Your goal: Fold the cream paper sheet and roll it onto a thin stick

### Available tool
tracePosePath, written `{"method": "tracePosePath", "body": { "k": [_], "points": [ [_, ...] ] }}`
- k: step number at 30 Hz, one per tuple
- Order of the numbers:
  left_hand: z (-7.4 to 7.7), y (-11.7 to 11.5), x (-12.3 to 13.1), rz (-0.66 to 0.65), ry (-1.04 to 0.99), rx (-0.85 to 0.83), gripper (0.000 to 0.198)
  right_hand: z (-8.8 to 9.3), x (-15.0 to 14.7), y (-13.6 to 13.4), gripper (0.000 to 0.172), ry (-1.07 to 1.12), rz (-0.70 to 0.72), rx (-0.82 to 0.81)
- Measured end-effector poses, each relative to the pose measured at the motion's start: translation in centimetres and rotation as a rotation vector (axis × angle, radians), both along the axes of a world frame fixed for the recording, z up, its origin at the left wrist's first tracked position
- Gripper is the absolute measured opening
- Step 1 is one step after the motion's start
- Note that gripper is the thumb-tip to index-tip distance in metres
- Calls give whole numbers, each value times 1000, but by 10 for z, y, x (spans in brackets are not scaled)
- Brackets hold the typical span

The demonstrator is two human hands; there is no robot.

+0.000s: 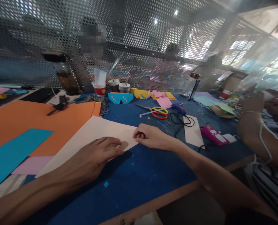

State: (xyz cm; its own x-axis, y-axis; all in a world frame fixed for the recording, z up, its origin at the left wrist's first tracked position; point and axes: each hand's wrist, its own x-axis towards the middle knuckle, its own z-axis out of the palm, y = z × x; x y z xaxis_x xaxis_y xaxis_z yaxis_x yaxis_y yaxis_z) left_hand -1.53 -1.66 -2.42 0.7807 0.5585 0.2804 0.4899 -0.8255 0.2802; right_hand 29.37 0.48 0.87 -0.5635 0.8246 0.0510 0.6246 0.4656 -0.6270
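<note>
A pale pinkish-white sheet of paper (92, 132) lies at a slant on the blue table, partly over orange sheets. My left hand (103, 153) rests on its near edge, palm down, with the fingers stretched out and slightly bent. At the sheet's right edge my right hand (150, 136) is closed, thumb and curled fingertips pinching the paper's edge. To the left are orange paper (40, 118), a blue paper strip (21, 153) and a lilac piece (32, 165). Scissors with red and yellow handles (159, 113) lie beyond my right hand.
Farther back stand blue paper glasses (120, 98), yellow paper glasses (141, 93) and a red-and-white cup (99, 88). On the right are a blue glue gun (178, 108) with its cable, a pale paper strip (193, 131) and a magenta power strip (214, 136). Another person's arm (258, 128) reaches in.
</note>
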Motion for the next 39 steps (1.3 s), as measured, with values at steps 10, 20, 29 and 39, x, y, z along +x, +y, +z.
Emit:
{"method": "tracePosePath", "body": {
  "k": [10,20,29,39],
  "points": [
    [-5,-6,-25,13,49,-10,50,0,1,0,11,6,-7,-14],
    [-8,-24,-54,57,40,24,65,1,0,-1,12,13,-17,-4],
    [-12,-43,-65,134,-79,15,57,0,0,-1,12,10,-24,-5],
    [6,-50,-105,149,34,-208,58,-2,1,0,14,4,-19,14]
  ]
}}
